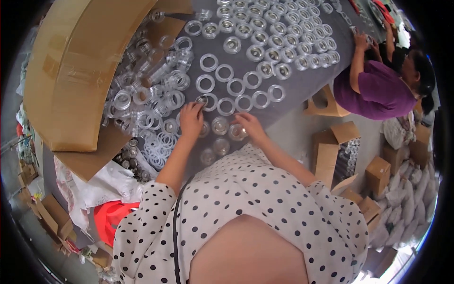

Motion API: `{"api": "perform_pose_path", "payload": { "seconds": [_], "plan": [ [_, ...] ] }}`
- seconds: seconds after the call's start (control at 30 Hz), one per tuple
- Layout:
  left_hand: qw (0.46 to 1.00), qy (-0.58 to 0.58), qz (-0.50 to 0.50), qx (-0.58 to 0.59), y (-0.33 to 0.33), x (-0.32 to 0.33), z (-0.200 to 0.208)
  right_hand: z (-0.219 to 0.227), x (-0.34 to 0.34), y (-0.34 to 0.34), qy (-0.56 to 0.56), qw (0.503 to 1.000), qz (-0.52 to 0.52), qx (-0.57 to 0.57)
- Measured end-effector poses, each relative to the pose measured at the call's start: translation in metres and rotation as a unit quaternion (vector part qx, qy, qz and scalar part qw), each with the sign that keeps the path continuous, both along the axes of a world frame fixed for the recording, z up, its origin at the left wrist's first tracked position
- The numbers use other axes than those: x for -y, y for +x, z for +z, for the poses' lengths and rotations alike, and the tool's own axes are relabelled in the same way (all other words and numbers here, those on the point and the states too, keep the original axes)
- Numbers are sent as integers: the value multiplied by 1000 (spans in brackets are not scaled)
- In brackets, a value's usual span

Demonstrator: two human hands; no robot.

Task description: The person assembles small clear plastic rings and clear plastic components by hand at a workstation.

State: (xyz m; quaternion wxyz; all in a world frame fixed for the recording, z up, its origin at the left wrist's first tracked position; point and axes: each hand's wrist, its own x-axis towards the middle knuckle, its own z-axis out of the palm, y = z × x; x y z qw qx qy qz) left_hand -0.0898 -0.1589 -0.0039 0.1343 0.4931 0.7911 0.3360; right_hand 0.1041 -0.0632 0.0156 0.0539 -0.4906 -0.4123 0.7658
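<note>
My left hand (pixel 191 119) reaches over the grey table (pixel 189 161), fingers closed together at a small metallic round piece. That piece lies within the edge of a clear plastic ring (pixel 215 102). My right hand (pixel 251 126) is lowered beside a clear round cup (pixel 237 133), its fingers stretched toward the left and somewhat apart. Between my hands stands another clear cup (pixel 220 126), with more cups nearer my body. Beyond my fingers, several clear rings (pixel 235 87) lie flat in loose rows. Whether my right fingers touch the cup is hard to see.
Clear plastic parts (pixel 146 90) spill from a big cardboard box (pixel 71 75) at the left. Thin white rings (pixel 161 149) and metallic pieces (pixel 135 158) lie nearer. Assembled round pieces (pixel 283 40) fill the far table. A person in purple (pixel 378 87) works at the right, near an open carton (pixel 326 156).
</note>
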Motion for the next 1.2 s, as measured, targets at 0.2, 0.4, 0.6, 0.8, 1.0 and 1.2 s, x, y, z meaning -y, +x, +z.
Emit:
{"api": "perform_pose_path", "payload": {
  "seconds": [0.2, 0.4, 0.6, 0.8, 1.0, 1.2],
  "plan": [
    [983, -98, -131, -80, 2, 5, -11, -3, 5, 3, -19, 1000, -20, 3],
    [962, -213, -137, -100, 13, 0, -5, 2, 1, -3, -3, 1000, -5, 11],
    [935, -325, -141, -6, 9, -16, -5, 6, -12, -7, -28, 999, -19, -2],
    [951, -285, -115, 0, 11, -10, -4, 2, -30, -26, -71, 995, -31, -58],
    [952, -106, -79, 276, 38, -27, 50, -12, -26, -32, -98, 991, -69, -58],
    [949, -36, 47, 311, 23, -35, 22, 3, -34, -41, -36, 997, -74, -4]
  ]
}}
